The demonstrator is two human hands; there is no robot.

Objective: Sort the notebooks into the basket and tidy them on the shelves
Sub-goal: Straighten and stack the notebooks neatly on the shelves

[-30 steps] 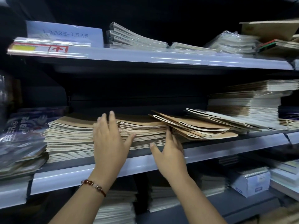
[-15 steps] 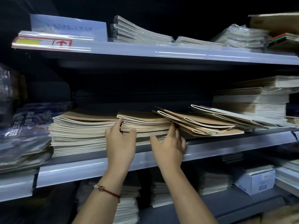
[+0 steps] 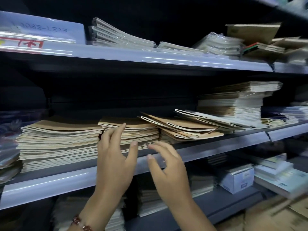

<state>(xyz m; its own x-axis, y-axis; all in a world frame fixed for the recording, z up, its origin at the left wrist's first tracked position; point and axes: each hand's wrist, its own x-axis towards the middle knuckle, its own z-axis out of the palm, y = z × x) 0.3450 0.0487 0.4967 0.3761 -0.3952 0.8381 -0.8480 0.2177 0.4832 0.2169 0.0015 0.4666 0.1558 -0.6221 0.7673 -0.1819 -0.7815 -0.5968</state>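
Stacks of brown-covered notebooks lie on the middle shelf [image 3: 50,182]: a tall left stack [image 3: 58,140], a middle stack [image 3: 138,130], and a slanted, fanned pile [image 3: 181,127] to the right. My left hand [image 3: 115,160] is in front of the gap between the left and middle stacks, fingers spread, fingertips at the middle stack's spines. My right hand [image 3: 166,167] hovers lower, just off the shelf's front edge, fingers apart and holding nothing. No basket is in view.
White notebooks [image 3: 208,119] lean beside a tall mixed stack [image 3: 233,104] at the right. The upper shelf [image 3: 150,55] carries wrapped packs and a loose-leaf sign [image 3: 41,29]. Below are more stacks and a white box [image 3: 236,180]. Cardboard shows at the bottom right.
Both hands have let go of the middle stack and drawn back from it, fingers opening. The view has shifted closer and slightly left.
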